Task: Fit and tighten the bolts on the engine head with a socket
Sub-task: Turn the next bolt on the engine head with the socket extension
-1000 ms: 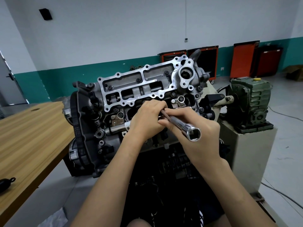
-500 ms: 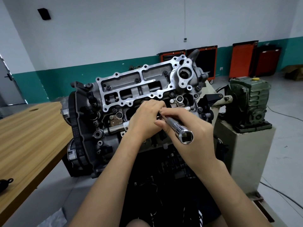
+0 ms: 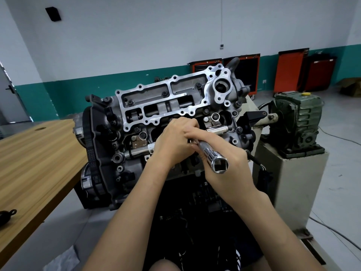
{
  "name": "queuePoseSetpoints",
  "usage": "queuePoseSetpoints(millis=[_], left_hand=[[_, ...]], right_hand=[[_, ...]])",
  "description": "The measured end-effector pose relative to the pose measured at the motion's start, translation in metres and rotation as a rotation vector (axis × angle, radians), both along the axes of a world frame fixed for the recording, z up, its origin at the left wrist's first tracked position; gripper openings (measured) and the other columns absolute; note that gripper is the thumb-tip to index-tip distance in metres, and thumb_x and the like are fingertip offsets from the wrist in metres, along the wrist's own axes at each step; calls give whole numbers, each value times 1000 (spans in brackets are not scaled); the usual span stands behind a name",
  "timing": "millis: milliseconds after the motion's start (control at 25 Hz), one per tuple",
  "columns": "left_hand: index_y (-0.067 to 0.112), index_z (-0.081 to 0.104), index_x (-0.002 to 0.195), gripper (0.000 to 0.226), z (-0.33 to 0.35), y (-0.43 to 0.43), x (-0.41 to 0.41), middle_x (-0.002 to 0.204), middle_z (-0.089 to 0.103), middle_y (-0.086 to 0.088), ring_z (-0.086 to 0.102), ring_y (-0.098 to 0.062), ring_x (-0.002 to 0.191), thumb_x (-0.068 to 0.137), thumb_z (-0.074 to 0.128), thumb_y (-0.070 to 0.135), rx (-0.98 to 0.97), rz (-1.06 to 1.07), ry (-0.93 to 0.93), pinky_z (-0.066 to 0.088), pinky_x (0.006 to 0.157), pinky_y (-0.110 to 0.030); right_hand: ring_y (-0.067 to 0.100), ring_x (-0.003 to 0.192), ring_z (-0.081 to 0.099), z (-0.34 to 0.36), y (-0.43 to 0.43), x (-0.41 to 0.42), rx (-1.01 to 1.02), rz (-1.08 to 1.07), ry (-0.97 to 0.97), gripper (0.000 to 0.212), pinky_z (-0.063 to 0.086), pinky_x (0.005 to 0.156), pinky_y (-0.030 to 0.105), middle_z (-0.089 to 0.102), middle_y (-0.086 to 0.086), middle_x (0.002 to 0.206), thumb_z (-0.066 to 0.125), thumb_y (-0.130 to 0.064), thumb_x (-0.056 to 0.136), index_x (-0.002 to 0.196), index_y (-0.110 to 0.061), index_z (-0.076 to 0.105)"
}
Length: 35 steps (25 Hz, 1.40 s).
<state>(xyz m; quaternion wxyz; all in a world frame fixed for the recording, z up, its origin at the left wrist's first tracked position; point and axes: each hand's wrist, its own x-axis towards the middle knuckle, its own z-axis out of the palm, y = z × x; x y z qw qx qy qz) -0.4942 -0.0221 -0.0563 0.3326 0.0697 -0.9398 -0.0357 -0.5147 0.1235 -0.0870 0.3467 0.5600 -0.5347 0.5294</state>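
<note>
Right now both hands meet over the middle of the engine head [image 3: 152, 90]. It stands on its mount between the wooden tabletop [image 3: 35, 157] on the left and a green gearbox [image 3: 297, 122] on a pale pedestal [image 3: 289, 184] on the right. The right hand [image 3: 228, 173] grips a long chrome socket [image 3: 210, 154], with thumb and fingers wrapped round its shaft. The socket's square drive end points near, toward the camera, and its far end runs under the left hand [image 3: 173, 141]. The left fingers [image 3: 187, 124] are curled tight over that far tip, touching the right thumb. Whether they pinch the socket, a bolt or nothing I cannot tell, since the knuckles hide it. Several dark bolts [image 3: 165, 93] sit seated in the head's silver upper frame. Far back, orange tool cabinets [image 3: 289, 73] stand against the green-banded wall. A small black object [image 3: 5, 214] lies at the tabletop's near left edge.
</note>
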Motion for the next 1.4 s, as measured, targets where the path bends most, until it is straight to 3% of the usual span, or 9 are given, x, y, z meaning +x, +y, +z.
queuePoseSetpoints(millis=[120,200,360,520,720,920,1120,1280,1400], left_hand=[[12,55,90,22,1,2,1,89,54,2,45,-17,87,79,41,25,-64,-20,9,20,65,-21],[12,55,90,15,-1,1,1,90,55,3,45,-16,88,81,46,21,-44,-19,13,22,65,-21],[20,55,91,13,-3,-3,-3,89,50,12,40,-9,88,79,53,19,11,17,2,27,63,-15],[16,54,90,10,-3,-5,-4,89,53,5,42,-13,85,81,55,22,-58,-4,-8,32,71,-21],[20,54,88,9,-1,-1,0,86,50,12,42,-11,87,79,52,20,49,-7,12,24,60,-20],[13,54,90,11,-1,1,0,89,54,4,44,-16,88,85,52,23,-55,-10,-4,31,72,-23],[16,57,90,12,-1,0,0,90,55,8,41,-8,87,80,51,15,47,-20,25,32,67,-14],[14,55,90,11,-3,-2,-2,91,56,3,44,-16,89,84,54,22,-44,-4,1,31,74,-23],[16,54,88,13,-3,-2,-2,89,52,7,45,-16,89,81,48,25,-10,-16,-12,38,76,-27]], right_hand=[[11,85,67,4,4,-4,-88,-45,-37,25,53,79,18,73,7,92,78,5,75,99,3,71],[13,85,67,4,4,-3,-103,-16,-80,21,54,79,22,73,8,93,74,-2,81,101,3,70],[15,100,66,1,2,0,-1,15,-24,31,52,90,25,70,10,109,67,15,82,112,7,65],[15,67,67,5,5,-4,-113,-80,-35,27,52,63,22,73,7,81,83,1,71,96,1,72],[15,100,66,0,2,0,-14,22,-23,31,52,90,24,69,10,109,69,15,80,110,7,66],[20,70,69,7,6,-5,-96,-63,-59,25,52,65,27,72,10,80,82,-7,75,96,0,72],[16,99,67,2,5,1,-6,14,-31,26,53,88,27,70,10,108,67,11,83,109,6,66],[24,66,68,6,7,-6,-91,-82,-51,24,52,62,27,72,9,80,81,-2,75,97,0,72],[23,80,70,3,4,-2,-92,-24,-54,22,55,71,31,72,11,91,77,0,80,101,2,69]])
